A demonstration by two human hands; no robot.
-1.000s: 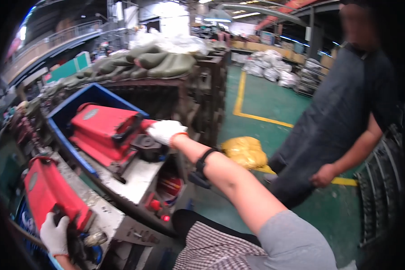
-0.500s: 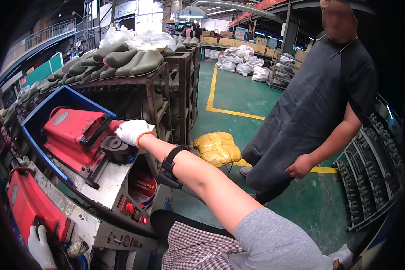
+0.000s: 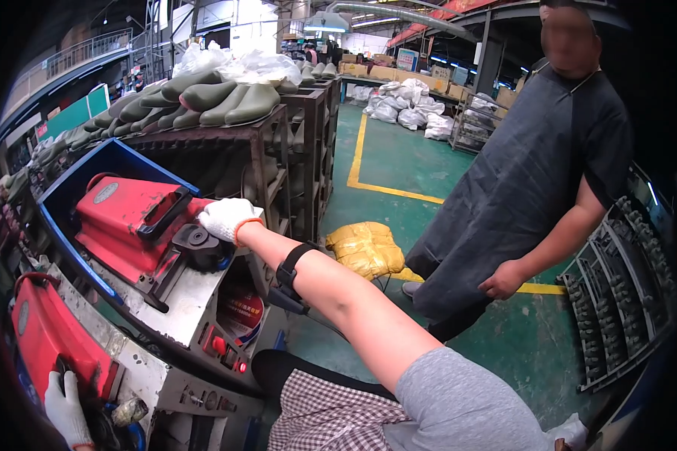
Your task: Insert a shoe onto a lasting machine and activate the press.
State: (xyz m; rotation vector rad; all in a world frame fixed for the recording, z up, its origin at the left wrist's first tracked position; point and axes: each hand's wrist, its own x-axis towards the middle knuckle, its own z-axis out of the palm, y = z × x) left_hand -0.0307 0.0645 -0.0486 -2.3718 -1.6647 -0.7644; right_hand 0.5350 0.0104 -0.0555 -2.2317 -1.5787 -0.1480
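My right hand [image 3: 229,220], in a white knit glove with an orange cuff, is closed at the front end of a red machine cover [image 3: 124,225]. Its fingertips are hidden. A round black knob [image 3: 197,237] sits just below that hand, and a black handle [image 3: 164,214] spans the cover beside it. At the lower left, my gloved left hand [image 3: 66,412] has its fingers curled at the dark handle [image 3: 62,366] of a second red cover [image 3: 56,331]. A cloudy wrapped lump [image 3: 130,411] lies close to the left hand.
Olive-green clogs [image 3: 218,101] are piled on a rusty rack [image 3: 278,143] behind the machines. A person in a dark apron [image 3: 519,180] stands at the right, beside a metal rack [image 3: 617,293]. A yellow wrapped bundle [image 3: 365,248] stands past my forearm. White sacks [image 3: 406,105] lie farther back.
The whole view has shifted slightly, so everything sits a little to the right. Both hands keep their places on the red covers.
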